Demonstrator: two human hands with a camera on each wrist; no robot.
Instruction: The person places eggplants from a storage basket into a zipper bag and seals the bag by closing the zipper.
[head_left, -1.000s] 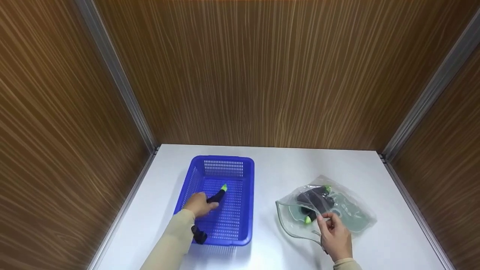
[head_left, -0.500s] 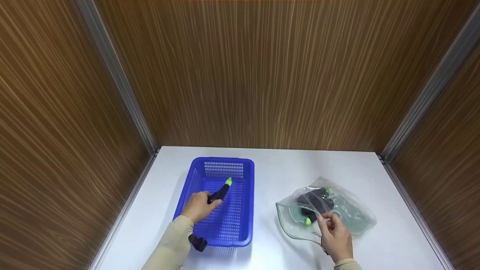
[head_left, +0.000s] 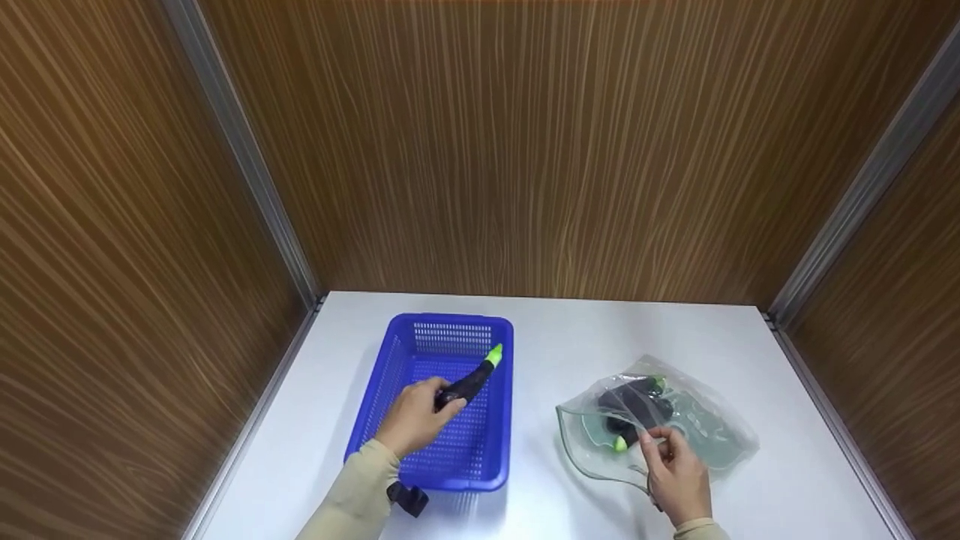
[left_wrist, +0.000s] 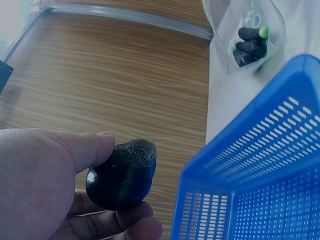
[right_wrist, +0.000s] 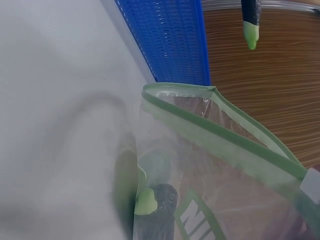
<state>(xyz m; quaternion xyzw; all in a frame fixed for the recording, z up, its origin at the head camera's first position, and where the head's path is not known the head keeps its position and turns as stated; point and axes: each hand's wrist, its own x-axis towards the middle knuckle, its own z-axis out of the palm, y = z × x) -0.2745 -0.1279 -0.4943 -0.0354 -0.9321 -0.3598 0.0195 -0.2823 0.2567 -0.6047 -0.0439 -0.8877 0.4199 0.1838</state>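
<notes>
My left hand (head_left: 416,416) grips a dark eggplant (head_left: 471,381) with a bright green stem end, held above the blue basket (head_left: 509,420). In the left wrist view, thumb and fingers pinch the rounded end of this eggplant (left_wrist: 122,175). With thumb and forefinger, my right hand (head_left: 679,476) pinches the rim of a clear zip bag (head_left: 709,427) with a green edge. Several eggplants (head_left: 634,401) lie inside the bag. Its mouth gapes toward the basket in the right wrist view, where the bag's green zip strip (right_wrist: 225,134) shows; the right hand is mostly out of that view.
The basket, with perforated walls, stands on a white table (head_left: 540,337) left of the bag. Wood-grain panels (head_left: 525,150) enclose the table at the back and both sides, with metal rails (head_left: 247,150) at the corners.
My left hand has lifted the eggplant from the basket floor and moved it rightward, its stem end now near the basket's right rim. The right hand keeps its pinch on the bag.
</notes>
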